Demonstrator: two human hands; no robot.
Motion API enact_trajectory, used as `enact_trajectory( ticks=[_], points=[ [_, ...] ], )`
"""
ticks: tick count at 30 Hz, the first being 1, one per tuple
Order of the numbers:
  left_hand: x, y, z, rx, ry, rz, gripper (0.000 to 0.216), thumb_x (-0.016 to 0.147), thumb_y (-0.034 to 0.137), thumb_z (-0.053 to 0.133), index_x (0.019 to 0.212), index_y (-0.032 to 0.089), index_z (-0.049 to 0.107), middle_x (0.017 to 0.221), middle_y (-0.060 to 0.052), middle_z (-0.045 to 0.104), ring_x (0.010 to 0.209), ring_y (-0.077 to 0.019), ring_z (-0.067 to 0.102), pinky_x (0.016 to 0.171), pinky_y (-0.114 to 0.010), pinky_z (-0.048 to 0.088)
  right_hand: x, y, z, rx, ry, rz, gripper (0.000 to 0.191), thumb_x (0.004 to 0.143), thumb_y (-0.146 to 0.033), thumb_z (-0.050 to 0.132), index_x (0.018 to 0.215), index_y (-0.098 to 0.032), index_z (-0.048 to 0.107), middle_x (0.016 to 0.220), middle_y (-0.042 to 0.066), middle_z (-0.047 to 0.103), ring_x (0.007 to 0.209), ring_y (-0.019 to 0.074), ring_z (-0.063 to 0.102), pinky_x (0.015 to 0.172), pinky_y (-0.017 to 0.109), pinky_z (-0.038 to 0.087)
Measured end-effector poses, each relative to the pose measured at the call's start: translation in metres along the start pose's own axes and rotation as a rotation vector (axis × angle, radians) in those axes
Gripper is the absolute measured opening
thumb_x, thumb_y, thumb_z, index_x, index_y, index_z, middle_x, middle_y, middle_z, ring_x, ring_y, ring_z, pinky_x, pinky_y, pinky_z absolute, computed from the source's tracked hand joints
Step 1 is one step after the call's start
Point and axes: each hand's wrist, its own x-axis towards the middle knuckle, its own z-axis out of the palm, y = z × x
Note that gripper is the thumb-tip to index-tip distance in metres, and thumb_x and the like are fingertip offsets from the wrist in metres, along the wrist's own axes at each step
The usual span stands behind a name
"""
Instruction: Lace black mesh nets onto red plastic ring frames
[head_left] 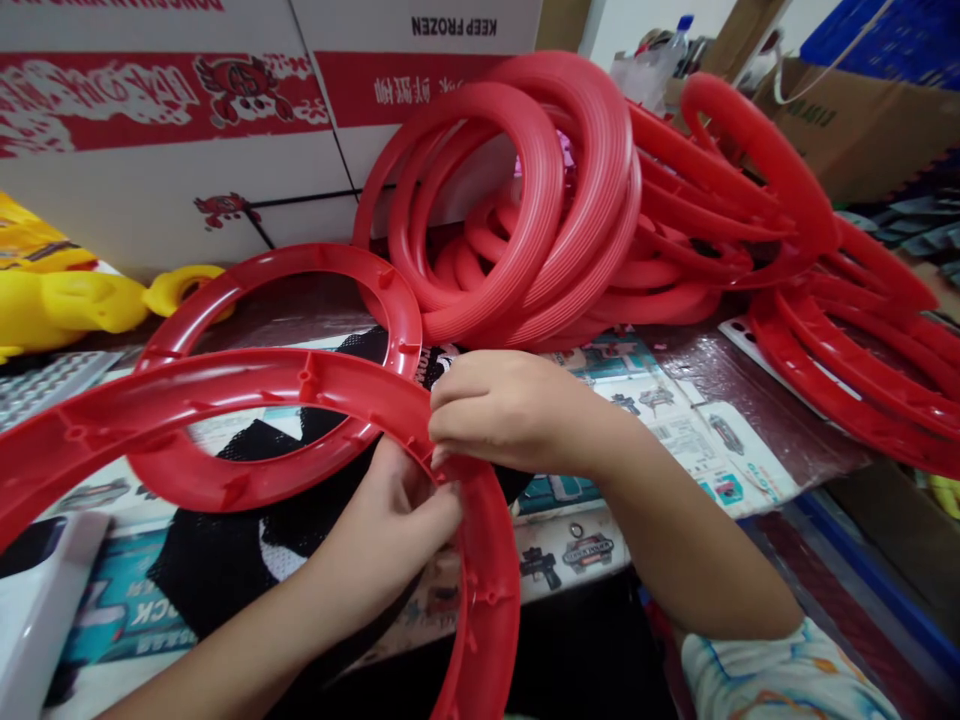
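My left hand (397, 520) is closed on the inner edge of a red plastic ring piece (345, 388), a hollow curved channel with small ribs and pegs inside. The fingers of my right hand (517, 410) are pinched together at the outer edge of the same piece, close above my left thumb; whether a small part sits between them is hidden. Behind it, another hollow red ring (217, 485) lies on black mesh fabric (202, 570) and printed cardboard (735, 460). Parts of the held piece run out of view at the left and bottom.
Ridged red rings (540, 200) lean in a pile against a white carton (150, 200). More red ring pieces (847, 380) are stacked at the right. A yellow toy (75, 305) lies at the left, above a white object (67, 600). A brown box (862, 130) stands at the back right.
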Motion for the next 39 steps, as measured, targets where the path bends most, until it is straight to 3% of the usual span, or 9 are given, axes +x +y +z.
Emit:
enact_trajectory(
  ticks=[8,16,28,34,39],
  points=[
    [0.004,0.004,-0.001,0.084,-0.172,-0.084,0.037,0.066,0.014,0.057,0.101,0.017,0.045,0.081,0.003,0.059,0.072,-0.0117,0.055,0.062,-0.022,0.048,-0.003,-0.009,-0.004,-0.064,0.05,-0.06,0.027,0.094,-0.011,0.04,0.088,-0.011,0.066,0.107,0.009,0.059,0.095,0.0155,0.048,0.082,0.028,0.042],
    [-0.006,0.0,-0.005,0.094,-0.274,-0.091,0.029,0.072,0.014,0.057,0.098,0.021,0.045,0.078,0.005,0.054,0.069,-0.0112,0.051,0.059,-0.022,0.047,-0.003,-0.002,-0.008,-0.082,0.0,-0.141,0.029,0.095,-0.01,0.04,0.08,-0.015,0.065,0.084,0.004,0.062,0.076,0.0134,0.044,0.072,0.025,0.039],
    [-0.006,0.003,-0.002,0.145,-0.309,-0.099,0.03,0.073,0.014,0.059,0.101,0.019,0.05,0.093,-0.002,0.059,0.084,-0.0156,0.057,0.071,-0.026,0.052,-0.002,0.0,-0.01,0.128,-0.03,-0.126,0.024,0.09,-0.004,0.042,0.079,-0.011,0.062,0.086,0.005,0.061,0.079,0.0118,0.046,0.072,0.022,0.039],
    [-0.011,0.003,0.002,0.064,-0.316,-0.134,0.042,0.071,0.009,0.06,0.109,0.021,0.047,0.086,0.001,0.06,0.076,-0.0147,0.058,0.064,-0.024,0.052,-0.001,0.001,-0.007,0.145,-0.044,-0.106,0.021,0.088,-0.003,0.047,0.079,-0.012,0.064,0.085,0.004,0.062,0.079,0.011,0.048,0.069,0.021,0.039],
    [-0.01,0.005,0.001,0.002,-0.314,-0.131,0.035,0.072,0.009,0.062,0.102,0.022,0.05,0.081,0.003,0.057,0.071,-0.0124,0.057,0.06,-0.021,0.049,0.0,0.005,-0.006,0.161,-0.077,-0.088,0.021,0.087,-0.003,0.049,0.079,-0.012,0.066,0.085,0.003,0.063,0.078,0.0112,0.05,0.07,0.021,0.04]
  ],
)
